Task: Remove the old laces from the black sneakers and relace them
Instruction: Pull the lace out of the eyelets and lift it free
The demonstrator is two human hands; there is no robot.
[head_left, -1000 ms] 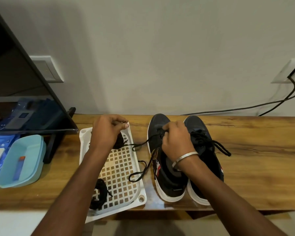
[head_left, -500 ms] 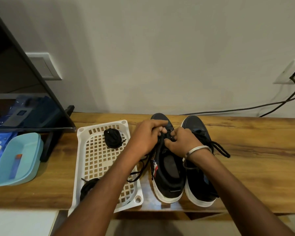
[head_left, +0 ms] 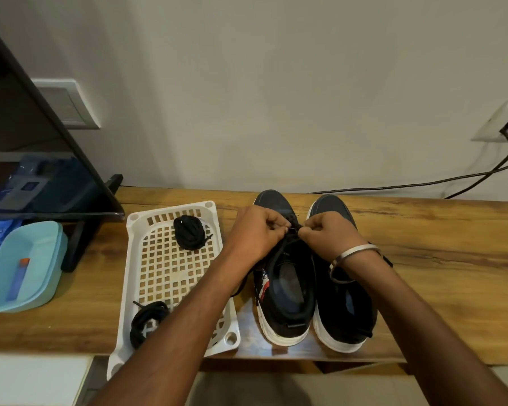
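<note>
place: home room | evidence: wooden counter (head_left: 423,259) against plain wall; flat screen (head_left: 41,159) on stand; wall socket (head_left: 502,121) with cable; light switch plate (head_left: 68,104); teal plastic box (head_left: 21,265); white plastic basket (head_left: 162,276)

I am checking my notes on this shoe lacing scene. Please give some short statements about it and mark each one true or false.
1. Both hands work at the lace of the left sneaker. True: the left hand and the right hand pinch it near the toe.
2. The white tray holds two black lace bundles. True: one at the far end, one at the near end.
3. The sneakers stand inside the tray. False: they stand on the wooden table, beside it.
4. The bracelet is on the left wrist. False: it is on the right.
</note>
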